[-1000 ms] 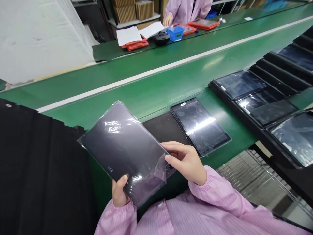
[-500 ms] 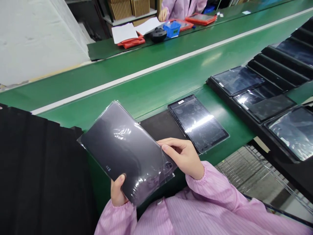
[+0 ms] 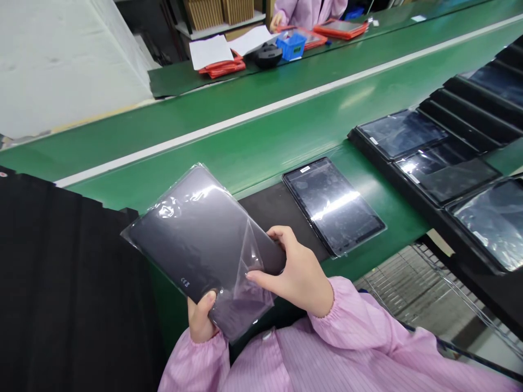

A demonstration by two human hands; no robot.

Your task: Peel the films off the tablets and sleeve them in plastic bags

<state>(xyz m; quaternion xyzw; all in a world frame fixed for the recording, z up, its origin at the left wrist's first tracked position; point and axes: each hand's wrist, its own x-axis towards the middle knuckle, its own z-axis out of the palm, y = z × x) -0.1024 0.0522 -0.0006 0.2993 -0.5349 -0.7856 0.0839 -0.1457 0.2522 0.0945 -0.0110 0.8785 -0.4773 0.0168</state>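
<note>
I hold a dark grey tablet [image 3: 192,239] back side up inside a clear plastic bag [image 3: 241,296]. My left hand [image 3: 201,318] grips its near corner from below, thumb on top. My right hand [image 3: 294,275] pinches the bag's loose open end at the tablet's right corner, and the film there is lifted into a fold. A second bagged tablet [image 3: 333,204], screen up, lies on the green bench [image 3: 384,218] just beyond my right hand, beside a black mat [image 3: 272,209].
A black ribbed tray [image 3: 61,283] fills the left. Black trays [image 3: 433,212] with several bagged tablets run along the right. A green conveyor belt [image 3: 245,130] with a white stripe lies ahead. Across it, another person in pink works among red cases [image 3: 223,68], papers and a blue bin [image 3: 293,43].
My right hand has slid down toward the tablet's near right corner and pulled the bag's open end up into a fold. The tablet has tilted slightly left.
</note>
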